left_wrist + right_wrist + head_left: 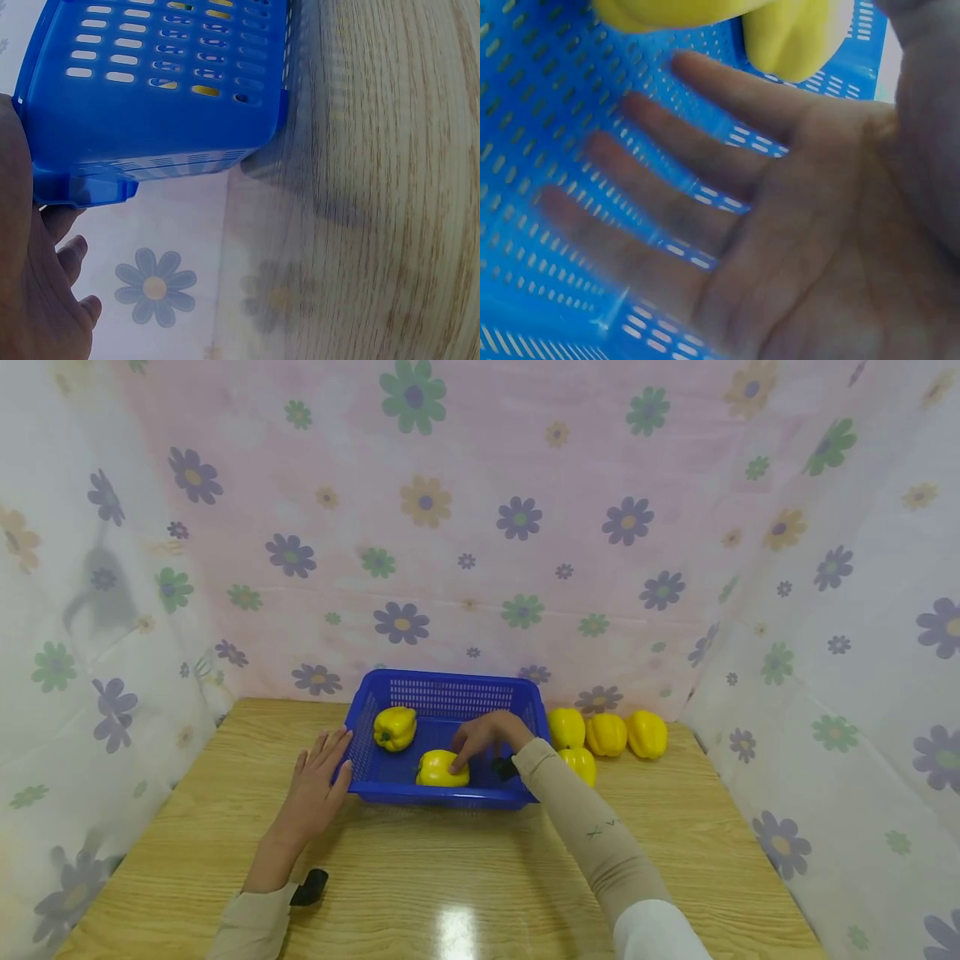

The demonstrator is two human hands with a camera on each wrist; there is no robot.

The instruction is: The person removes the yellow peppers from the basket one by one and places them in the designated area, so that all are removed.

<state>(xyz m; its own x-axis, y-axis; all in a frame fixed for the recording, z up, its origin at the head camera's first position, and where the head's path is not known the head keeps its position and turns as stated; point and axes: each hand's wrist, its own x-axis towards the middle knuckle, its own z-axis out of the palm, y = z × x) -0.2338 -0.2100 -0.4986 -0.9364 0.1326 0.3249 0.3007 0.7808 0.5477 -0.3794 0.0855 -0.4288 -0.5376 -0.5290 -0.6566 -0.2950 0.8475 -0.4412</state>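
Observation:
A blue plastic basket (442,792) with slotted walls stands on the wooden table. Inside it lie two yellow bell peppers, one bell pepper (395,728) at the left and another bell pepper (441,769) close to the front wall. My left hand (311,793) rests at the basket's left rim, fingers straight; in the left wrist view, fingertips show past the rim (90,190). My right hand (486,737) reaches into the basket, its thumb overlapping the front pepper in the head view. In the right wrist view the fingers (697,146) are spread and fairly straight, below the yellow peppers (791,41).
Right of the basket, several more yellow bell peppers (606,735) sit on the table (405,877), one partly behind my right sleeve (592,835). Flower-patterned cloth (465,568) hangs behind the table and along both sides.

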